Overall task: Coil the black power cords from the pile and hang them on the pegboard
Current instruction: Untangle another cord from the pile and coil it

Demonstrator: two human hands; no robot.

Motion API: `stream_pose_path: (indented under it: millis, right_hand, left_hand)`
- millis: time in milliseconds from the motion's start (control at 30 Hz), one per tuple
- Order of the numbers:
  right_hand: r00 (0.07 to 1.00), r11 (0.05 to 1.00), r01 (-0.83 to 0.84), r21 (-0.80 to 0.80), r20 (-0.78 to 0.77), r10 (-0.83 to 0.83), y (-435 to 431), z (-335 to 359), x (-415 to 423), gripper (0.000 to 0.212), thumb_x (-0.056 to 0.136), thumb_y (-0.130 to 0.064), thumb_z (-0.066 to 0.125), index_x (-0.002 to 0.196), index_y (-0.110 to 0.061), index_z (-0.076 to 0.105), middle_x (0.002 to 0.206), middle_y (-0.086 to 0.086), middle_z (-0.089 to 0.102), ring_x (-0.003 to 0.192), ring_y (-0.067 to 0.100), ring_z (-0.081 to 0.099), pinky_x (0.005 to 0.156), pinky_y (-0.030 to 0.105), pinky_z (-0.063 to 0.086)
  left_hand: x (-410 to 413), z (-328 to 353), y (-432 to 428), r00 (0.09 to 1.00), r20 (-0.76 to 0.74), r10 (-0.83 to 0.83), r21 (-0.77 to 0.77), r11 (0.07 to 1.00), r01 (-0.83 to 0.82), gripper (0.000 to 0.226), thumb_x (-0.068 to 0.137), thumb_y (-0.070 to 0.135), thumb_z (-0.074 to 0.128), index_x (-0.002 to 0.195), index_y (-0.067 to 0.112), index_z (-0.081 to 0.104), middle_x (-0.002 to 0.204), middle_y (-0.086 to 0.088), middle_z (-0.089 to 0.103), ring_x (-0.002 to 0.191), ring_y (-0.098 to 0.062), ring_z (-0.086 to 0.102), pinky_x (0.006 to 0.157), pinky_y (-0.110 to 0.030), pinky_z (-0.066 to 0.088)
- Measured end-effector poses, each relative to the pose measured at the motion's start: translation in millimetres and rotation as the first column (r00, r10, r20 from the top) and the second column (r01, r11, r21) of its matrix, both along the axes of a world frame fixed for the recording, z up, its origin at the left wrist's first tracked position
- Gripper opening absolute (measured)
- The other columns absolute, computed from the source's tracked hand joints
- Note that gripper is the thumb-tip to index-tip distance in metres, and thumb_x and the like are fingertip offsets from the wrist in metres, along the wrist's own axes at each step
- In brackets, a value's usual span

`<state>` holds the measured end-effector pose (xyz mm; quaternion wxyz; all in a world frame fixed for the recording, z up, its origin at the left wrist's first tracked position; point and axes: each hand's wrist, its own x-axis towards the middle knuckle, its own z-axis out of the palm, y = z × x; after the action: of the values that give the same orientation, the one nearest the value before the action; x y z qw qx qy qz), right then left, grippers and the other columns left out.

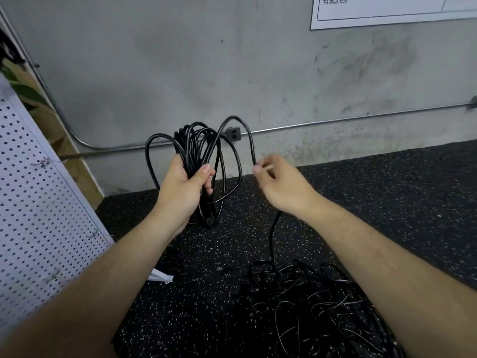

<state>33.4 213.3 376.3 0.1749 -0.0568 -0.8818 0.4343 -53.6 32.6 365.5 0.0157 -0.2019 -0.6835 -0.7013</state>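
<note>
Black cord coil (191,151) sits in left grip (185,184).

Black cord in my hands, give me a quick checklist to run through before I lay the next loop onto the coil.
1. Left hand grips the coil: ok, fingers and thumb wrap the loops.
2. Right hand pinches the cord: ok.
3. Loops even: not ok, one splays out left and others cross.
4. Tail runs freely from the pile: cannot tell, it vanishes into the tangle.
5. Free hook on the pegboard: cannot tell, none shows on the visible part.
</note>
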Motion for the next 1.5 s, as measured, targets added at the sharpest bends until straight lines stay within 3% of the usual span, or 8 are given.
stream_pose_path:
  millis: [133,367,467,633,833,1133,1300,1500]
  right_hand:
    - [0.976,0.995,0.034,-0.095,-0.210,-0.053,4.8,14.7,3.4,0.015,0.107,-0.028,0.046,0.114,-0.020,0.056,0.081,-0.013,0.055,0.065,-0.003,0.047,0.062,0.017,0.039]
    - [0.997,1.000,-0.019,-0.015,-0.078,0.017,10.2,-4.3,9.8,0.016,0.106,-0.026,0.050,0.117,-0.031,0.060,0.081,-0.005,0.065,0.056,-0.004,0.054,0.052,0.012,0.040]
    - [0.997,0.995,-0.033,0.098,-0.069,0.040,10.1,-8.3,11.9,0.020,0.105,-0.025,0.052,0.121,-0.031,0.063,0.083,-0.007,0.068,0.077,0.014,0.068,0.070,0.029,0.057]
    - [0.994,0.954,0.032,0.298,-0.110,0.001,13.1,-9.4,9.0,0.025,0.104,-0.022,0.054,0.124,-0.024,0.069,0.088,-0.012,0.067,0.088,0.016,0.066,0.084,0.035,0.055]
    - [0.985,0.950,0.012,0.312,-0.166,0.042,7.0,-20.4,2.7,0.020,0.104,-0.028,0.053,0.118,-0.022,0.066,0.087,-0.012,0.064,0.078,0.011,0.060,0.071,0.027,0.045]
    - [0.914,0.983,-0.176,0.055,0.379,0.142,32.9,-82.8,1.4,0.027,0.107,-0.045,0.038,0.106,-0.022,0.053,0.101,-0.004,0.070,0.101,0.022,0.065,0.092,0.041,0.052]
    - [0.898,0.990,-0.143,-0.004,0.421,0.131,27.6,-86.9,-6.3,0.019,0.109,-0.033,0.040,0.110,-0.015,0.040,0.075,0.005,0.070,0.062,0.018,0.065,0.062,0.035,0.051]
    - [0.884,0.788,-0.315,0.529,0.466,0.040,3.1,-44.3,2.7,0.012,0.103,-0.026,0.048,0.108,-0.019,0.056,0.091,-0.002,0.063,0.082,0.021,0.060,0.067,0.033,0.048]
  left_hand:
    - [-7.4,3.1,-9.5,0.999,0.036,0.004,0.030,1.000,-0.005,0.008,0.103,0.008,0.055,0.111,0.005,0.055,0.076,0.000,0.063,0.069,-0.016,0.058,0.071,-0.032,0.053]
    - [-4.2,5.6,-11.8,0.936,0.197,-0.290,0.245,0.939,0.239,0.017,0.098,-0.004,0.050,0.107,0.009,0.056,0.084,-0.001,0.063,0.070,-0.013,0.054,0.071,-0.035,0.049]
    - [-1.3,8.4,-13.8,0.898,0.206,-0.388,0.306,0.897,0.318,0.032,0.086,-0.001,0.055,0.118,0.004,0.055,0.084,-0.003,0.060,0.068,-0.014,0.054,0.070,-0.034,0.047]
    - [2.8,10.7,-12.0,0.867,0.235,-0.439,0.320,0.878,0.357,0.031,0.088,0.003,0.051,0.119,0.003,0.058,0.083,-0.003,0.058,0.067,-0.015,0.052,0.070,-0.035,0.043]
    - [7.1,11.5,-9.9,0.870,0.239,-0.432,0.311,0.882,0.353,0.018,0.094,0.017,0.057,0.111,0.008,0.058,0.080,0.002,0.053,0.065,-0.011,0.048,0.068,-0.033,0.045]
    - [-5.2,30.8,-28.5,0.882,0.199,-0.428,0.509,0.814,0.280,0.003,0.098,0.017,0.049,0.101,0.016,0.050,0.077,0.007,0.049,0.061,-0.008,0.041,0.065,-0.029,0.045]
    - [-10.2,29.8,-30.9,0.940,0.173,-0.294,0.451,0.872,0.190,0.008,0.105,0.014,0.045,0.099,0.016,0.050,0.077,0.006,0.051,0.063,-0.008,0.045,0.072,-0.031,0.043]
    - [-7.9,22.2,-24.6,0.978,0.124,-0.170,0.319,0.940,0.123,0.006,0.106,0.013,0.047,0.102,0.013,0.051,0.080,0.003,0.054,0.066,-0.010,0.049,0.071,-0.030,0.046]
